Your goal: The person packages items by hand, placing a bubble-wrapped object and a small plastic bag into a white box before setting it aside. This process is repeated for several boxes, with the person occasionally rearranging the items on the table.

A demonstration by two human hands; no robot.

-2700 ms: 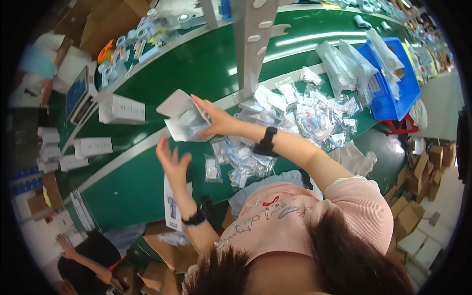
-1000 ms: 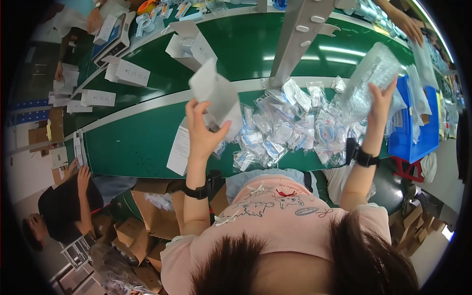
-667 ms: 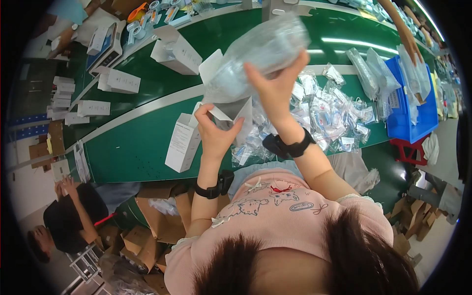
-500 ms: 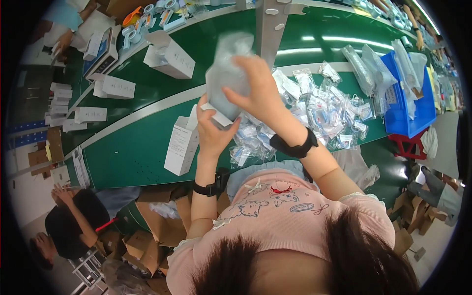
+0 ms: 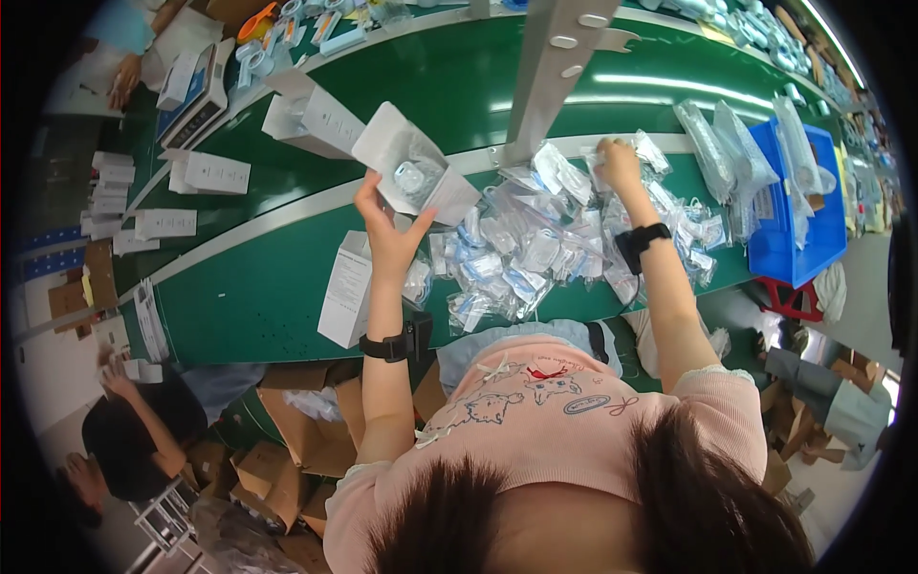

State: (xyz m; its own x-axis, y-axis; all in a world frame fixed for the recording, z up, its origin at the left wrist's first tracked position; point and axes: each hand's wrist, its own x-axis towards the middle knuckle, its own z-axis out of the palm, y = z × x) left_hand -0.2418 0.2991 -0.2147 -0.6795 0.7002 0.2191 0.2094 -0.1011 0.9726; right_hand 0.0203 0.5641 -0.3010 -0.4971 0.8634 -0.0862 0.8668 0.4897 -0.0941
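My left hand grips an open white cardboard box, tilted above the green bench with its flap up. Inside the box sits a white item in clear plastic wrap; only part of it shows. My right hand is at the far side of a pile of small clear plastic packets, its fingers curled down together; what lies between them is hidden. Another white box stands on the bench beside my left forearm.
A metal post rises beyond the packets. Blue bin and long bubble-wrap sleeves lie at the right. More white boxes stand at the left. Cardboard cartons are below the bench, and a co-worker is at lower left.
The wrapped item, previously held up at the box by my right hand, is now inside the box. My right hand has let go and moved right to the packets. The left hand shifted slightly left.
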